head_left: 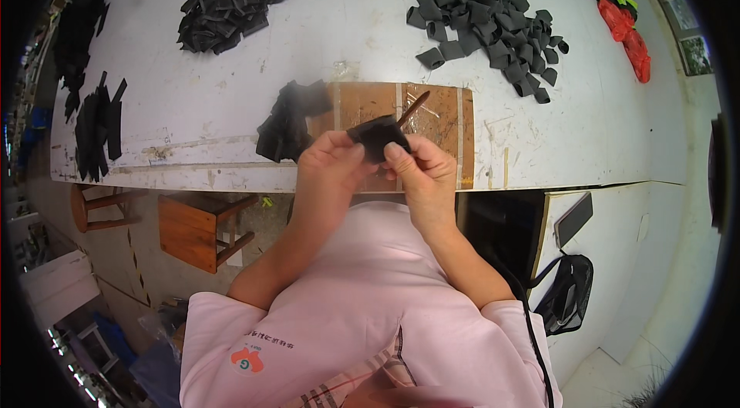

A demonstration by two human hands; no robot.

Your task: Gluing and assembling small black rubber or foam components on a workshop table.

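Observation:
A small black fabric piece (378, 134) is stretched between my two hands, over the table's near edge. My left hand (331, 165) pinches its left end between thumb and fingers. At its right end, my right hand (425, 174) grips the fabric with the thumb on top. A brown pointed stick (415, 107) juts up and away beside the right hand; its lower end is hidden behind the fabric and fingers. Beneath lies a taped cardboard sheet (456, 134). Just left of it sits a small heap of black fabric pieces (281, 130).
On the white table (339, 30), a large black strip pile (239, 3) lies far left and a pile of short black tubular pieces (493, 26) far right. Black strips (99, 127) lie at the left edge. Red bags (626, 30) rest far right. A wooden stool (189, 231) stands below.

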